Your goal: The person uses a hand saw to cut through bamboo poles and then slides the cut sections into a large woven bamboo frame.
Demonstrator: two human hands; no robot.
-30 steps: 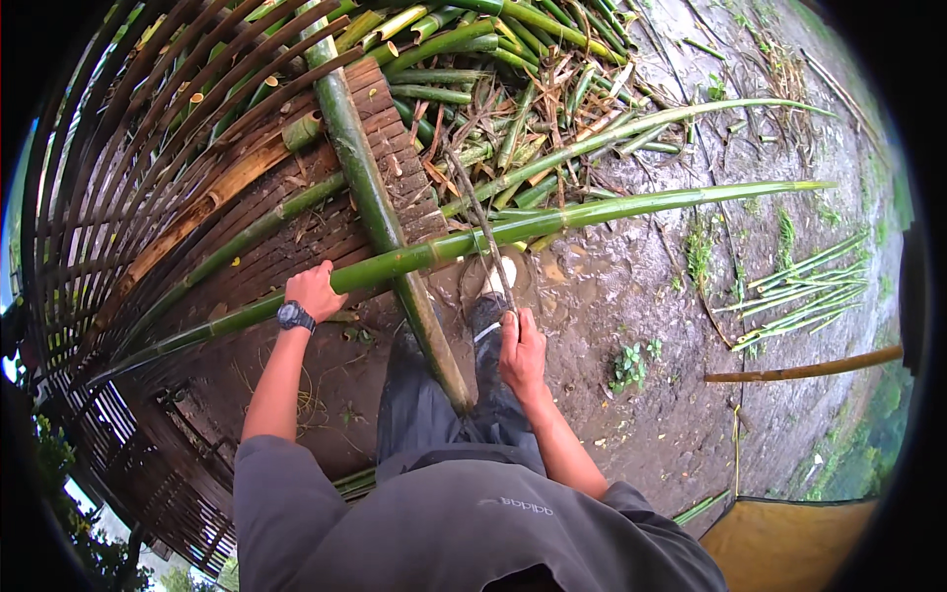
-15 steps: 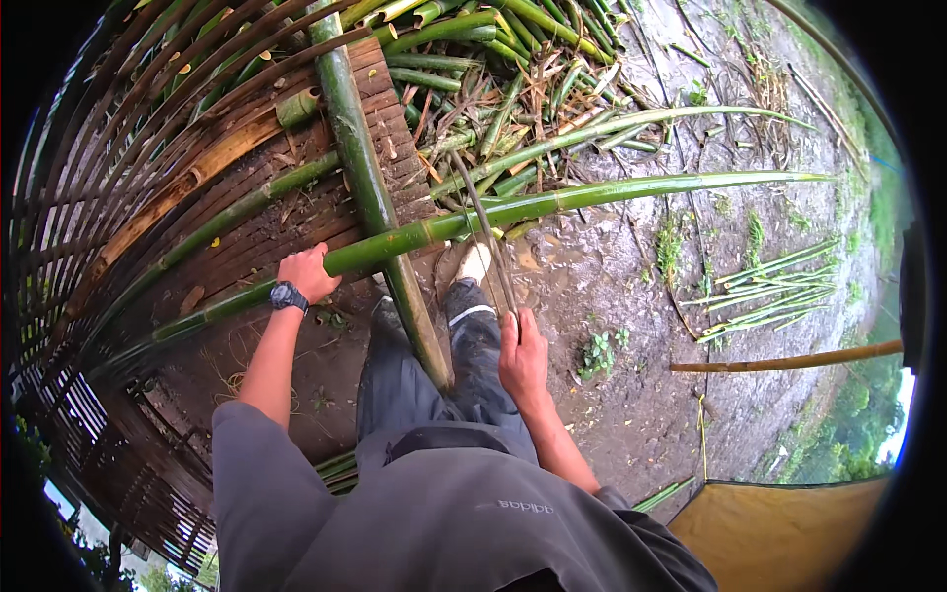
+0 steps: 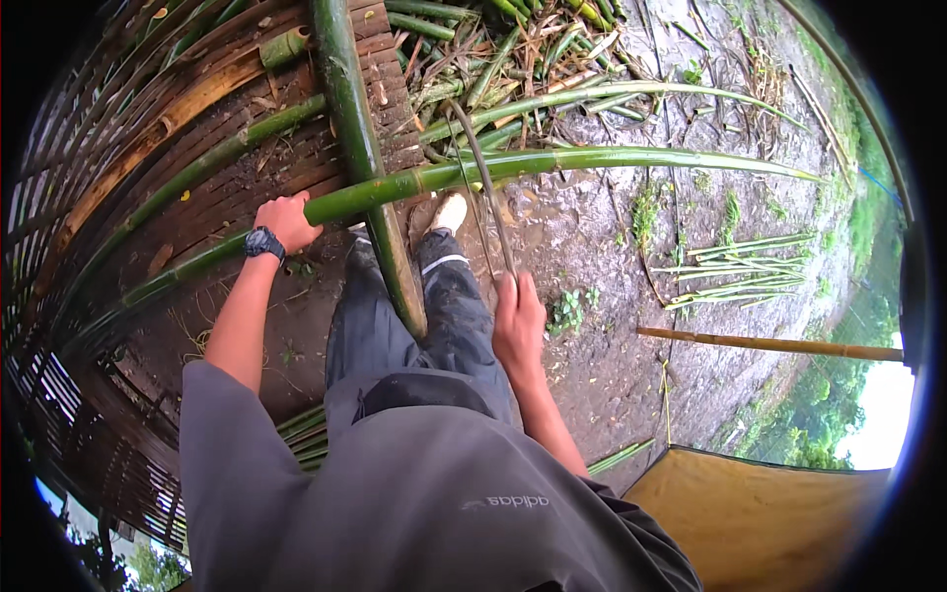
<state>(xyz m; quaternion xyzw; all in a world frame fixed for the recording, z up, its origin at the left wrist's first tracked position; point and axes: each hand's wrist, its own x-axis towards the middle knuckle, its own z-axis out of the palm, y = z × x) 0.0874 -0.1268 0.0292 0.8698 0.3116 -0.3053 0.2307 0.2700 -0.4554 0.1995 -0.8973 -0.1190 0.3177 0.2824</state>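
A long green bamboo pole (image 3: 592, 159) runs from the lower left to the far right, resting across a thicker green bamboo pole (image 3: 357, 123) that slants down between my legs. My left hand (image 3: 288, 223), with a watch on its wrist, is closed around the long pole left of the crossing. My right hand (image 3: 519, 314) grips the near end of a bow saw (image 3: 493, 192) with a curved frame. Its thin blade lies against the long pole, right of the crossing; how deep it has cut is too small to tell.
A slatted bamboo platform (image 3: 276, 158) stands at left, beside a curved slatted wall. Cut bamboo (image 3: 503, 59) is piled ahead. Thin green strips (image 3: 740, 271) lie on the muddy ground at right, near a horizontal brown pole (image 3: 769, 343). A yellow-brown tarp (image 3: 750, 523) hangs lower right.
My right hand has pushed the bow saw forward, away from me, across the long pole. My left hand keeps its grip. The whole view has shifted a little.
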